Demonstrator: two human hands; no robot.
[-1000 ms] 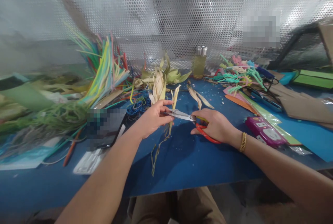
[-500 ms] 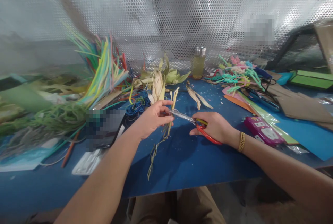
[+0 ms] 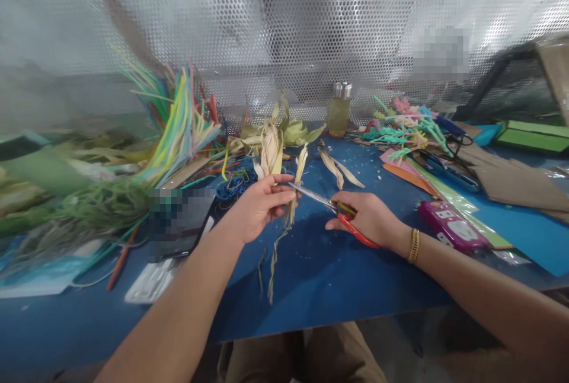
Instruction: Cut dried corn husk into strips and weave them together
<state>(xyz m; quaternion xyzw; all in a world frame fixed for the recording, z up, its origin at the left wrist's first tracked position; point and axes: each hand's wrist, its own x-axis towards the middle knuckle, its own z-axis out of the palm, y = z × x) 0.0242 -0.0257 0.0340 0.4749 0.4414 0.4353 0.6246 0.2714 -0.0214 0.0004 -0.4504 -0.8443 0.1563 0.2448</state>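
Observation:
My left hand (image 3: 269, 204) pinches a narrow bundle of dried corn husk (image 3: 301, 163) upright, its twisted tail hanging toward the table's front edge. In my right hand (image 3: 367, 217) are scissors (image 3: 351, 226) with red and yellow handles. Their blades point left and reach the husk just at my left fingertips; whether they are parted is hard to see. Behind my left hand stands a paler pile of corn husks (image 3: 270, 149), with greener husks (image 3: 297, 132) behind it. Two loose husk strips (image 3: 335, 166) lie farther back, right of the bundle.
Colourful pipe cleaners (image 3: 173, 128) and green cord (image 3: 106, 202) crowd the left, beside a dark phone-like device (image 3: 186, 223). A jar of yellowish liquid (image 3: 340, 110) stands at the back. On the right are a purple case (image 3: 451, 226), cardboard (image 3: 515, 175) and coloured paper (image 3: 533, 241).
The husk bundle has shifted slightly right and turned, and its tail now hangs farther right. My left fingers have curled closer around it. The right hand and scissors have barely moved.

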